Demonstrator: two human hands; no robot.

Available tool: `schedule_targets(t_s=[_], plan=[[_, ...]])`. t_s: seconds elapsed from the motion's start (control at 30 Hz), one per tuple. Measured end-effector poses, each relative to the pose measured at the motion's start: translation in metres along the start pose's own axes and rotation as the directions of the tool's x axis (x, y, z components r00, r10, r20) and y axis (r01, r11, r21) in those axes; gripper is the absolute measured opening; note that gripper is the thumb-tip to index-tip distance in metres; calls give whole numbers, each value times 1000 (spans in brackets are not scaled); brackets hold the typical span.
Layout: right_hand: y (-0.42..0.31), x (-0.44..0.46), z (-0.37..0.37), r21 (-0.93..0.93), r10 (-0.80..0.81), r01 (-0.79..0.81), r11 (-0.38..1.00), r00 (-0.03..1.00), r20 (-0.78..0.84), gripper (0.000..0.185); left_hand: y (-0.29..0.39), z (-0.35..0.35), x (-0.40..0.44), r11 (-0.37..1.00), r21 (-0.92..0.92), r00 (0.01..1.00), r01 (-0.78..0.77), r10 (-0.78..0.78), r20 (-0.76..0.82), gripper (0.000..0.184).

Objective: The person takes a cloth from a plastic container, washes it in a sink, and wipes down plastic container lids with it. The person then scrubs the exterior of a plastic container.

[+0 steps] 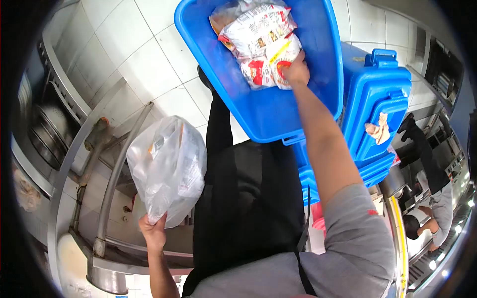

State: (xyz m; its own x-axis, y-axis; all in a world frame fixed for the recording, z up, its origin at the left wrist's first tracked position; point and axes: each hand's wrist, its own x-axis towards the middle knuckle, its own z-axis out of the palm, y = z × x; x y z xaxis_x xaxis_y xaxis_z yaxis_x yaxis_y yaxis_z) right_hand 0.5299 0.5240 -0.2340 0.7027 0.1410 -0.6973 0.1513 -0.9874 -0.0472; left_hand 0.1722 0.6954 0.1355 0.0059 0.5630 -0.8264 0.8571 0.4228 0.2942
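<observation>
My left hand is closed around the gathered end of a translucent plastic bag. White packets show faintly through the bag's film, and it hangs beside my left leg. Down inside a blue plastic bin, my right hand grips the edge of a white packet with red and yellow print, its fingertips partly hidden. Larger printed packets in clear wrapping lie against that one, at the far end of the bin.
Blue lidded bins stand to the right, with a crumpled beige cloth on one lid. A metal rack with pipe legs is at the left, holding metal pans. Another person bends over at the far right. The floor is white tile.
</observation>
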Motion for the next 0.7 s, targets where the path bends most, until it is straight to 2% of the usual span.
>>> schedule_targets(t_s=[0.03, 0.13, 0.17, 0.2, 0.27, 0.33, 0.37, 0.4, 0.43, 0.47, 0.5, 0.53, 0.6, 0.67, 0.7], plan=[[1, 1, -4, -6, -1, 1, 1000, 1000, -15, 69, 1, 2, -2, 1000, 3, 1000, 14, -14, 3, 6], [22, -24, 0, 207, -22, 49, 977, 991, -133, 54, 6, 4, -2, 998, 29, 998, -56, 56, 22, 5], [20, -49, -7, 449, 44, 49, 892, 980, -194, 49, 12, 4, -3, 999, 21, 999, -42, 41, 29, 5], [15, -77, -11, 661, 123, 66, 747, 964, -236, 43, 20, 5, -3, 1000, 15, 999, -26, 26, 37, 5], [19, -105, 18, 806, 277, 98, 583, 910, -310, 49, 27, 4, -3, 1000, 7, 998, 29, -29, 56, 6], [1, -120, 28, 951, 422, -41, 306, 901, -97, 64, 24, -4, -7, 992, 20, 989, 122, -124, 82, 7], [11, -108, 54, 959, 484, -266, 94, 854, 190, 78, 36, 0, -13, 996, 53, 996, 75, -78, 51, 7], [-15, -116, 12, 856, 486, -517, -6, 747, 454, 80, 54, 11, -21, 996, 84, 1000, 16, -18, 15, 7], [-22, -123, 5, 842, 338, -537, 41, 801, 494, 79, 68, 20, -25, 992, 112, 998, -50, 53, -23, 7], [-25, -134, -3, 829, 181, -550, 101, 830, 528, 78, 66, 23, -30, 973, 124, 980, -194, 198, -18, 3], [-30, -149, -23, 753, -71, -649, 113, 750, 657, 77, 75, 21, -32, 914, 231, 941, -334, 310, 137, 4], [-37, -172, -53, 660, -311, -734, 159, 597, 740, 76, 88, 17, -37, 827, 312, 874, -468, 381, 300, 7], [-57, -221, -113, 692, -543, -662, 288, 482, 687, 83, 118, 23, -43, 721, 366, 803, -588, 463, 375, 9], [-71, -259, -145, 742, -766, -620, 256, 338, 547, 83, 145, 40, -39, 585, 376, 694, -719, 568, 442, 10], [-72, -272, -134, 902, -761, -380, 206, 518, 392, 82, 156, 50, -42, 521, 362, 634, -773, 606, 480, 11]])
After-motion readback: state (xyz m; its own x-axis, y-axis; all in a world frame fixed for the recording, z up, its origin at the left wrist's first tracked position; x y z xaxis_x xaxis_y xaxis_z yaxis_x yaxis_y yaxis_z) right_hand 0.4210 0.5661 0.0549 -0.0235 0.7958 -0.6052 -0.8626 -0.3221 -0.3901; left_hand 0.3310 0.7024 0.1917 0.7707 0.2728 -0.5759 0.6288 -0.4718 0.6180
